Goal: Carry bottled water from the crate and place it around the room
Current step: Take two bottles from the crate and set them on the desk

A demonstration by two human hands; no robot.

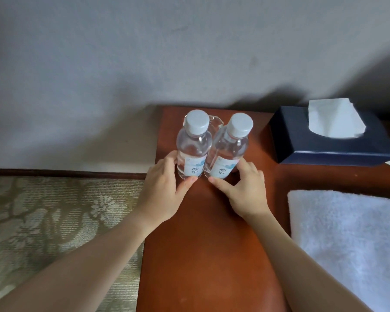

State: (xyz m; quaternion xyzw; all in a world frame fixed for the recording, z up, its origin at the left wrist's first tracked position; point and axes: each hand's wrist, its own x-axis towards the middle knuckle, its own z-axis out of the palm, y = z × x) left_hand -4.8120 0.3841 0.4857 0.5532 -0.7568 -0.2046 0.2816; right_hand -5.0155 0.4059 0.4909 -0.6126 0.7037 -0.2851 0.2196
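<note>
Two clear water bottles with white caps and pale labels stand upright side by side, touching, near the back of a reddish-brown wooden table (203,244). My left hand (162,190) grips the base of the left bottle (193,147), thumb in front and fingers on its left side. My right hand (243,188) holds the base of the right bottle (231,149) the same way, thumb in front and fingers at its right. A clear glass object (215,121) shows behind the two bottles. No crate is in view.
A dark blue tissue box (324,140) with a white tissue sticking up sits at the back right. A folded white towel (351,239) lies on the right. A grey wall rises behind. Patterned beige carpet (54,221) lies left of the table.
</note>
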